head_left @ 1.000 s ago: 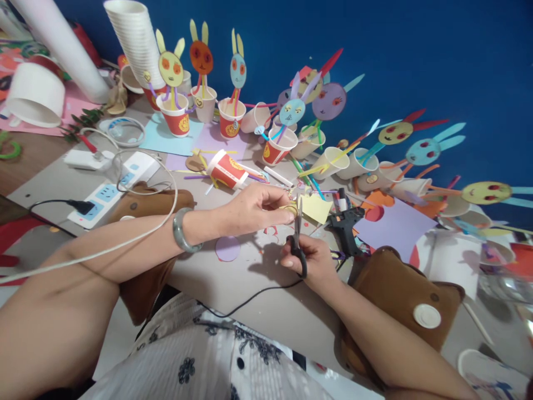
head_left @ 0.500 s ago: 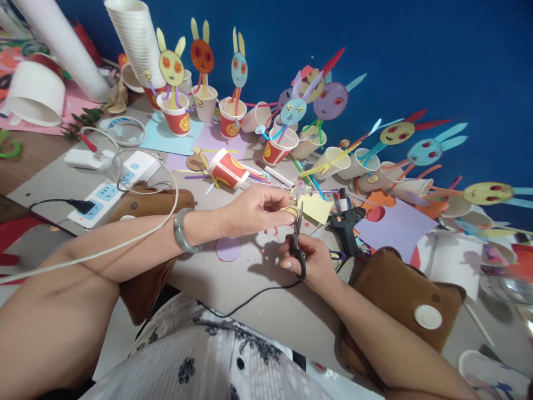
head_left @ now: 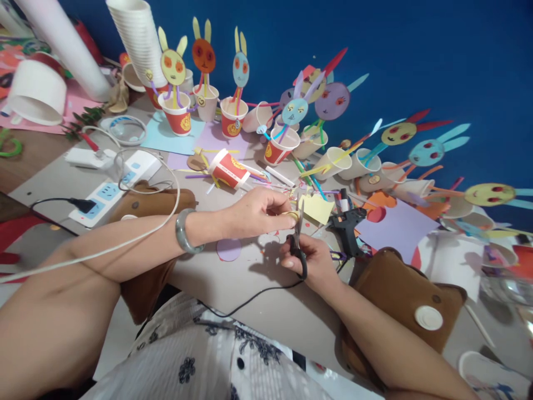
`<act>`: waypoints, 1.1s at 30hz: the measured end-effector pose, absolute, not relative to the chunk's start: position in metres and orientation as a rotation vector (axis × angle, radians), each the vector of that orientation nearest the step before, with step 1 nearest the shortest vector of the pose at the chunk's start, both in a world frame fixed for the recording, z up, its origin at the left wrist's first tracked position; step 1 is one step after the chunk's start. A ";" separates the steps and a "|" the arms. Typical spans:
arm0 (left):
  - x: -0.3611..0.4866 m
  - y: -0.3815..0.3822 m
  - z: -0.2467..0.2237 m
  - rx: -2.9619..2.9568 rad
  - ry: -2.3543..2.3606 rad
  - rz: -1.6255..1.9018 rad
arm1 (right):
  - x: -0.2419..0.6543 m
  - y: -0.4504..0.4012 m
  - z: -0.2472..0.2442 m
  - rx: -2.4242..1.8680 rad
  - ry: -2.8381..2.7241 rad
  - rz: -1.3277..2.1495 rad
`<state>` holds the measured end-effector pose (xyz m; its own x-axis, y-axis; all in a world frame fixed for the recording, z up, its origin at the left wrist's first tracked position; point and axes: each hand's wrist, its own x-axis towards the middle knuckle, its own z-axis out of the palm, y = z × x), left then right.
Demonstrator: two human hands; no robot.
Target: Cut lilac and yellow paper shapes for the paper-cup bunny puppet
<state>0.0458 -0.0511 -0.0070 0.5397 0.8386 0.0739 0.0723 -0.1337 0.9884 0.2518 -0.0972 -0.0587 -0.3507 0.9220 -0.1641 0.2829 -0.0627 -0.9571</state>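
Between thumb and fingers, my left hand (head_left: pixel 260 212) pinches a small yellow paper piece (head_left: pixel 291 214). My right hand (head_left: pixel 314 261) grips black-handled scissors (head_left: pixel 298 253), their blades pointing away from me beside the paper. Just beyond the blades lies a larger yellow paper scrap (head_left: pixel 317 208). A purple paper disc (head_left: pixel 229 249) rests on the table below my left wrist. Right of the scissors is a black glue gun (head_left: pixel 347 229). A red paper cup (head_left: pixel 229 169) lies on its side behind my left hand.
Several cups with paper rabbit heads line the blue wall, among them a yellow-headed one (head_left: pixel 174 66). A power strip (head_left: pixel 112 191) and white cable are at left. Purple paper (head_left: pixel 400 225) and a brown cushion-like thing (head_left: pixel 403 303) lie at right. A cup stack (head_left: pixel 135 41) stands behind.
The whole view has shifted very slightly. The scissor blades look a little closer together against the small yellow paper; both hands stay in nearly the same place.
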 end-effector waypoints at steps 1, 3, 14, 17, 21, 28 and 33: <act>0.046 -0.051 -0.007 1.580 0.795 0.799 | 0.252 -0.097 -0.058 -1.297 -1.650 1.435; 0.046 -0.051 -0.008 1.576 0.788 0.803 | 0.251 -0.097 -0.057 -1.297 -1.656 1.426; 0.045 -0.051 -0.008 1.575 0.783 0.788 | 0.251 -0.097 -0.055 -1.340 -1.661 1.406; 0.045 -0.051 -0.008 1.573 0.782 0.790 | 0.251 -0.097 -0.054 -1.353 -1.650 1.410; 0.045 -0.051 -0.008 1.577 0.782 0.796 | 0.249 -0.097 -0.054 -1.344 -1.640 1.421; 0.045 -0.051 -0.010 1.584 0.781 0.801 | 0.250 -0.097 -0.055 -1.337 -1.657 1.397; 0.045 -0.050 -0.009 1.587 0.770 0.803 | 0.252 -0.097 -0.055 -1.340 -1.667 1.392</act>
